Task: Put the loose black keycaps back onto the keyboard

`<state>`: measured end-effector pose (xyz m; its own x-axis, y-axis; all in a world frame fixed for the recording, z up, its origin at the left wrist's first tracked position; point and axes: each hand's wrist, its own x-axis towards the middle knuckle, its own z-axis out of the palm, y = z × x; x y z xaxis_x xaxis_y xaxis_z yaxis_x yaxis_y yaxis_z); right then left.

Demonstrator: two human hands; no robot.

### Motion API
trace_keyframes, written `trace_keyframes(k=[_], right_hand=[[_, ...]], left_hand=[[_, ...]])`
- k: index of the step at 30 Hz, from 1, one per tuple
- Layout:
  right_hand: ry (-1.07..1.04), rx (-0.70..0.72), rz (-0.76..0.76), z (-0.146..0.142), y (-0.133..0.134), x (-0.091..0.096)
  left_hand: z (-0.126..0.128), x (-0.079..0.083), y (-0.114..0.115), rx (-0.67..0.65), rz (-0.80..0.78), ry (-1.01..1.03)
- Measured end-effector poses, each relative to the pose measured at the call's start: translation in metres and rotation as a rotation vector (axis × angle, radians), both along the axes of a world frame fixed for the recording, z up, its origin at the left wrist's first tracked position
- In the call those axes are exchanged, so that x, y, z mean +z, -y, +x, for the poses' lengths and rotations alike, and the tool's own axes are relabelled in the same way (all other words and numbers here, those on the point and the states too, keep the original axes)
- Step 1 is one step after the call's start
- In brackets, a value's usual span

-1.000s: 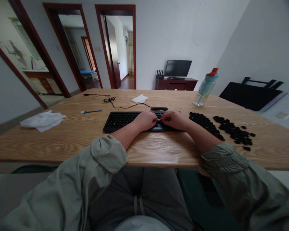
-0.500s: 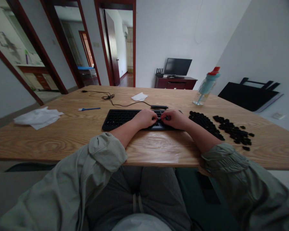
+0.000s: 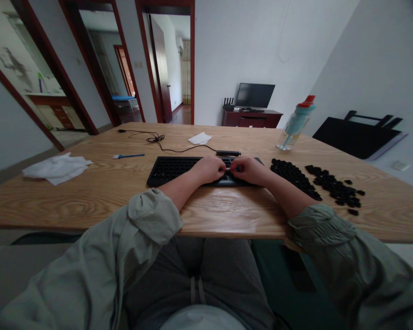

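A black keyboard (image 3: 174,170) lies near the front of the wooden table, its keycaps partly removed as far as the view shows. My left hand (image 3: 208,169) rests over its middle, fingers closed in a pinch. Beside it my right hand (image 3: 249,169) is also pinched, over the right part of the keyboard. A small pale sliver (image 3: 228,169) shows between the two sets of fingertips; its kind is too small to tell. Loose black keycaps (image 3: 292,178) are spread to the right of my right forearm, with a second group (image 3: 333,185) farther right.
Behind the keyboard lie its cable (image 3: 179,150), a black stick-like object (image 3: 228,153) and a white tissue (image 3: 200,138). A blue-handled brush (image 3: 129,156) and a crumpled white cloth (image 3: 57,168) are on the left. A water bottle (image 3: 294,126) stands at the back right.
Both hands stay pinched at nearly the same spot over the keyboard. The whole view has shifted very slightly; nothing else visibly differs.
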<state>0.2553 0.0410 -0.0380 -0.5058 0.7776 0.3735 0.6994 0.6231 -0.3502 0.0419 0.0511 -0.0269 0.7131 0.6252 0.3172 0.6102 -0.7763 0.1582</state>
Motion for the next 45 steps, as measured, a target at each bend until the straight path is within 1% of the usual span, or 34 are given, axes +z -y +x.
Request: trace_keyframes(k=[4, 7, 14, 22, 30, 36, 40, 45], right_hand=[[-0.034, 0.032, -0.001, 0.0, -0.001, -0.002], [-0.069, 0.028, -0.013, 0.0, 0.0, -0.002], [-0.139, -0.067, -0.143, 0.001, 0.002, 0.003], [-0.121, -0.08, -0.157, 0.0, 0.002, 0.003], [-0.121, 0.013, -0.045, 0.004, -0.004, -0.004], [-0.08, 0.102, 0.04, 0.004, -0.006, -0.006], [-0.043, 0.088, 0.088, 0.003, -0.002, -0.006], [0.02, 0.034, 0.118, 0.0, 0.007, -0.007]], left_hand=[[0.001, 0.001, 0.002, 0.011, 0.047, -0.042], [0.001, 0.0, 0.002, 0.017, 0.068, -0.021], [-0.001, -0.006, -0.004, 0.054, -0.043, 0.132], [-0.001, -0.006, -0.005, 0.063, -0.058, 0.12], [-0.002, -0.006, -0.007, 0.018, -0.002, 0.078], [-0.001, -0.002, -0.004, -0.026, 0.063, -0.025], [0.001, -0.001, 0.0, -0.008, 0.137, -0.093], [0.003, -0.001, 0.003, -0.028, 0.197, -0.149]])
